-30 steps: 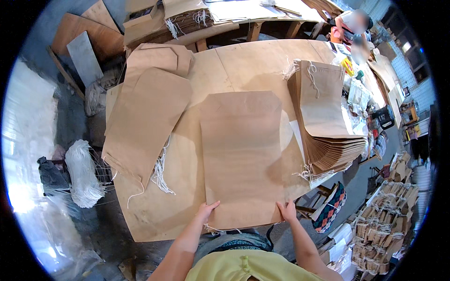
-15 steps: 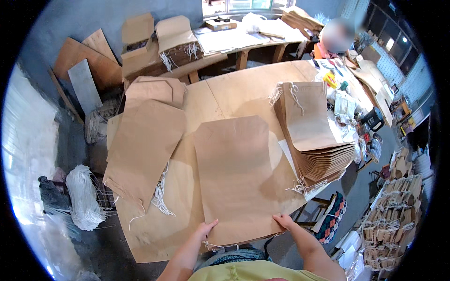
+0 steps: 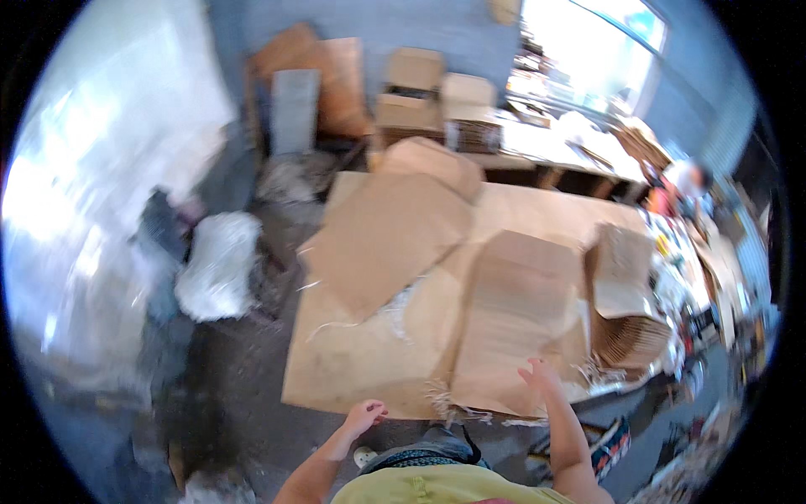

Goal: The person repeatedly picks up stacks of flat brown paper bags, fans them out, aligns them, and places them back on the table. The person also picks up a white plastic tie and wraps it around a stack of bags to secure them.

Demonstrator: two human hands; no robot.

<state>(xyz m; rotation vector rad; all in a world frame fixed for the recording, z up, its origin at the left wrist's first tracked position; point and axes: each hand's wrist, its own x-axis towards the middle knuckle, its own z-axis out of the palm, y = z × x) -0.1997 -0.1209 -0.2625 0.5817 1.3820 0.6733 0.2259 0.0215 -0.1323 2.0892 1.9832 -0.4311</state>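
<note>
A flat stack of brown paper bags [image 3: 520,319] lies at the front of the wooden table [image 3: 353,370], with white string ends at its near edge. Over its lower right part hovers or rests my right hand [image 3: 541,378], fingers spread and holding nothing; contact cannot be made out. My left hand [image 3: 367,415] is off the stack at the table's near edge, fingers loosely bent and apart, with nothing visible in them. To the left lies another pile of brown paper bags [image 3: 395,235], set at a slant, with white strings. On the right stands a thick, fanned stack of brown bags [image 3: 625,294].
A white bundle [image 3: 220,265] sits on the floor at left, near plastic sheeting [image 3: 109,210]. Boards [image 3: 294,109] lean on the far wall. Boxes [image 3: 411,92] stand on the back bench. Another person [image 3: 676,185] is at the far right. A stool [image 3: 600,445] stands near my right arm.
My view has swung left and is blurred. Both hands have let go of the bag stack's near corners; the left has moved away from it, the right has moved up over it.
</note>
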